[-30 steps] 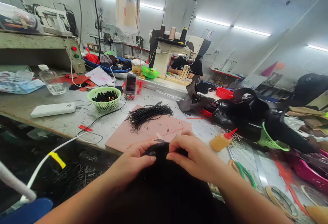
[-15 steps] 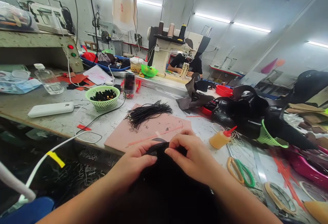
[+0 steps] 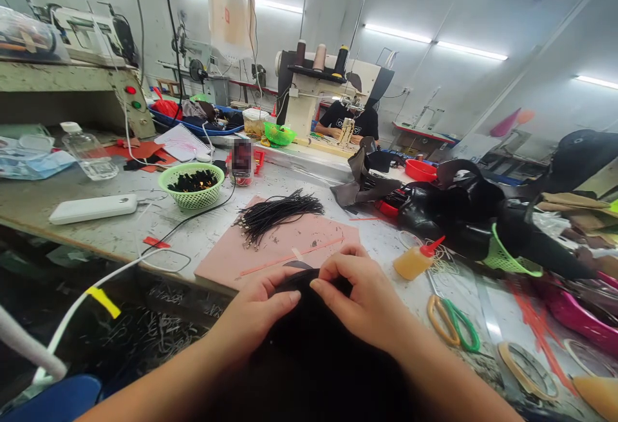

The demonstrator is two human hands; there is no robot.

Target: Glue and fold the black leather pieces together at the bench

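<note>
Both hands pinch the upper edge of a black piece of material (image 3: 311, 275), close to my body at the table's front edge. My left hand (image 3: 268, 300) has its thumb on the near face and its fingers behind. Right beside it, my right hand (image 3: 355, 293) grips the same edge between thumb and curled fingers. The piece is so dark that its lower part merges with the black below, and its kind cannot be made out. Just beyond lies a pink board (image 3: 222, 255), with a bundle of black cords (image 3: 282, 213) on it.
At left stand a green basket (image 3: 192, 193) of black pieces, a white power bank (image 3: 94, 208) and a bottle (image 3: 89, 152). At right are a glue bottle (image 3: 414, 262), scissors (image 3: 458, 322), tape rolls (image 3: 528, 370) and black leather pieces (image 3: 434, 206). A person (image 3: 350, 119) sits behind a sewing machine (image 3: 302, 103).
My left thumb has slid slightly right along the black edge, nearer my right hand. The right hand keeps its pinch. The whole view has shifted a little.
</note>
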